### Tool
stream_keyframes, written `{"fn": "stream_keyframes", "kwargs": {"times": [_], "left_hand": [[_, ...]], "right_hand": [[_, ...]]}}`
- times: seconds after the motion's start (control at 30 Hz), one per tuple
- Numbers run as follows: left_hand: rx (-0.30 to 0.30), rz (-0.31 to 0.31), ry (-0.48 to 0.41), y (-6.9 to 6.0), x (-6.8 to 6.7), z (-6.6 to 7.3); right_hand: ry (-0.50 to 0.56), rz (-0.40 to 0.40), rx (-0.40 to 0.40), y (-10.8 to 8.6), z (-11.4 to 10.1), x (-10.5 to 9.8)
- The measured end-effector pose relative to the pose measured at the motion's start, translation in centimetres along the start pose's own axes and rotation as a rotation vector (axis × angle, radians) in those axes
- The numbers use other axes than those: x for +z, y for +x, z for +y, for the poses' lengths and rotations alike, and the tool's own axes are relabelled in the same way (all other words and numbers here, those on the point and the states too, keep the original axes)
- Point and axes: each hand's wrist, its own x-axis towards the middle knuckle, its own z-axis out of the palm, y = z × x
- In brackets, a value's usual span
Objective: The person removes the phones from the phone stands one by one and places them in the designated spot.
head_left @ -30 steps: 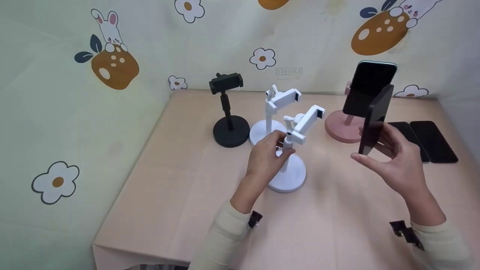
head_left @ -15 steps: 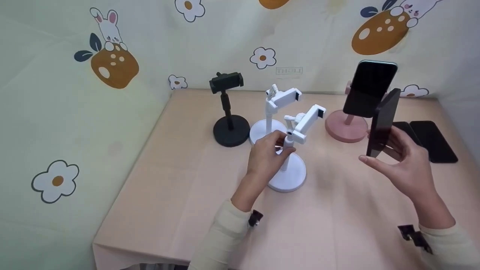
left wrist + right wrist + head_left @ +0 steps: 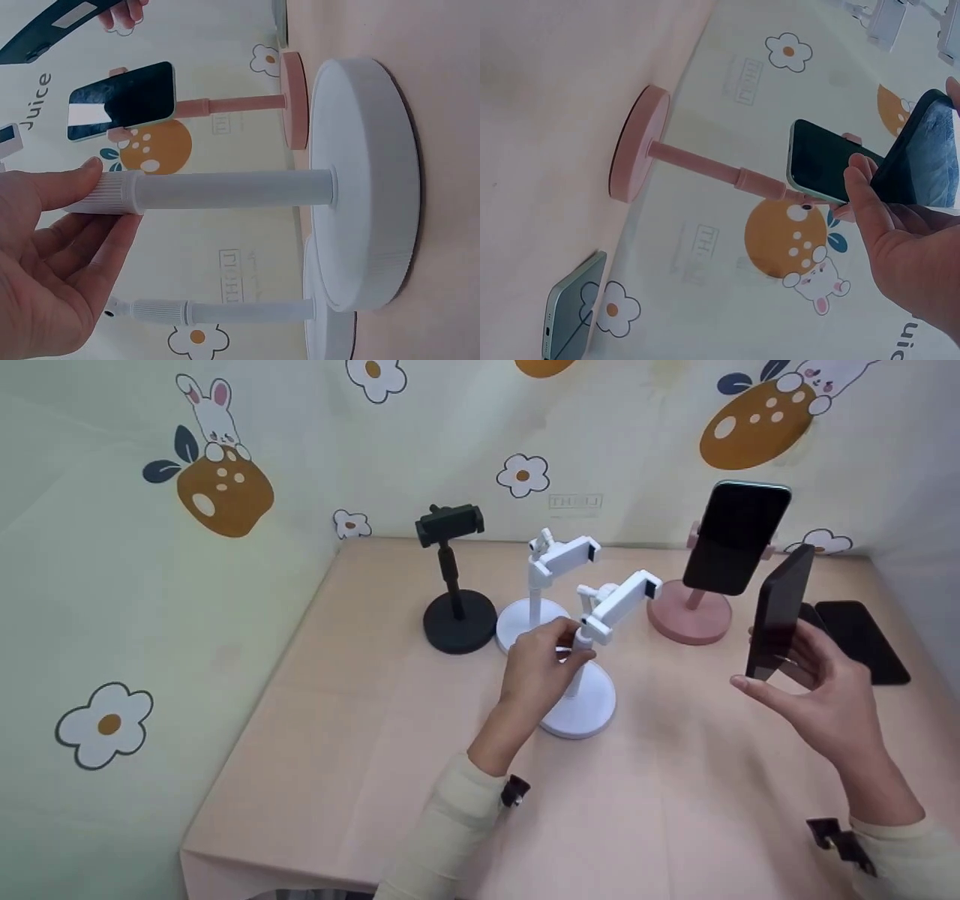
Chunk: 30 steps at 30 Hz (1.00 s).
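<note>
My left hand grips the front white phone stand at the ribbed collar of its pole, thumb on one side and fingers on the other. The stand's clamp has nothing in it. My right hand holds a dark smartphone nearly edge-on, above the table and to the right of that stand. In the right wrist view the same smartphone is between thumb and fingers. Behind it, a pink phone stand carries another smartphone in its clamp.
A second white stand is close behind the front one. Further left stands a black phone stand. More dark smartphones lie on the table at the right, partly behind my right hand. A patterned wall covering rises behind the table.
My right hand has moved right and slightly nearer with the smartphone. The front white stand, in my left hand, has shifted slightly right and away.
</note>
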Motion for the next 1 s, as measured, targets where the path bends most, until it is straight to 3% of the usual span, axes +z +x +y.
{"fn": "stream_keyframes", "kwargs": {"times": [0.43,1.0], "left_hand": [[0.005,-0.046,-0.004,1.2,0.9,1.1],[0.087,-0.043,-0.008,4.1,2.2,2.1]], "right_hand": [[-0.007,0.009,0.017,-0.3,0.8,-0.5],[-0.078,0.019,0.07,-1.0,1.7,-1.3]]}}
